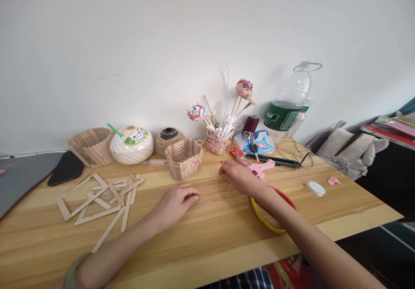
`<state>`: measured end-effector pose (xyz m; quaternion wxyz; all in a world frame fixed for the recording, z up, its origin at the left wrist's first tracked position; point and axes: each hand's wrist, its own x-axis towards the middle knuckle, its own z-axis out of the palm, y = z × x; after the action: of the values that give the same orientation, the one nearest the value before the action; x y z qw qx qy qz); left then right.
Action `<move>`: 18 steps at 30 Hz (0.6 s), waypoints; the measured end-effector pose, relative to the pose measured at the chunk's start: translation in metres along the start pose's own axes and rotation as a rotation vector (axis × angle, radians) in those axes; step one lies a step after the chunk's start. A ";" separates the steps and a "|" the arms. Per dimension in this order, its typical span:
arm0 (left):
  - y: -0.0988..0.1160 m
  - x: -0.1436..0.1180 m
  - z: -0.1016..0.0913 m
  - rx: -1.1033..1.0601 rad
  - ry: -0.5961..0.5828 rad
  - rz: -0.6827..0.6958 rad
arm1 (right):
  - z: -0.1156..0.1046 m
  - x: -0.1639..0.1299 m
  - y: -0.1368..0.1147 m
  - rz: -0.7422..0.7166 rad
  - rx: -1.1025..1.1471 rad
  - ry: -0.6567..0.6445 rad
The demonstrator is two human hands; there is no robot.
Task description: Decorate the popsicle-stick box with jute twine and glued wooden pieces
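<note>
My left hand (177, 201) rests low over the wooden table with its fingers curled together; whatever may lie inside them is hidden. A thin, faint strip (201, 204) lies on the wood by its thumb. My right hand (236, 174) reaches further forward, fingertips drawn together and pointing down at the tabletop among tiny clear scraps (226, 189). What those fingers pinch, if anything, is too small to make out. Just beyond it is a pink glue gun (264, 166). Ahead of my left hand stands a small craft-stick basket (183, 163). Yellow-and-red hoops (259, 216) lie under my right forearm.
Loose craft sticks (97, 202) spread at left. Along the wall stand a larger stick basket (92, 146), a coconut (132, 146), twine (162, 143), a pot with paper flowers (218, 143) and a big plastic bottle (287, 107). A white lid (315, 188) lies at right.
</note>
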<state>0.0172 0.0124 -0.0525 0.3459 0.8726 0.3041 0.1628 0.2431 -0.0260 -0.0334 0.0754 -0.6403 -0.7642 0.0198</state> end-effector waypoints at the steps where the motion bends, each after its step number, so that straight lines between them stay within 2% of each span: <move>1: 0.000 0.000 0.000 -0.003 -0.001 -0.002 | 0.002 0.002 0.001 -0.016 0.015 -0.015; 5: -0.001 0.001 0.000 -0.027 0.003 -0.014 | 0.011 0.007 0.003 -0.057 0.052 -0.048; 9: -0.002 0.000 0.000 -0.059 0.009 -0.031 | 0.012 0.005 -0.003 -0.091 0.039 0.001; 13: 0.000 0.000 0.001 -0.163 0.054 -0.052 | 0.007 -0.006 -0.029 -0.119 0.046 0.101; 18: 0.001 0.002 0.000 -0.437 0.116 -0.110 | 0.011 -0.017 -0.067 -0.208 0.148 0.176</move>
<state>0.0189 0.0131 -0.0516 0.5170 0.7483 0.3281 0.2553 0.1792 -0.0537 -0.0373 0.1906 -0.5497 -0.8132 0.0121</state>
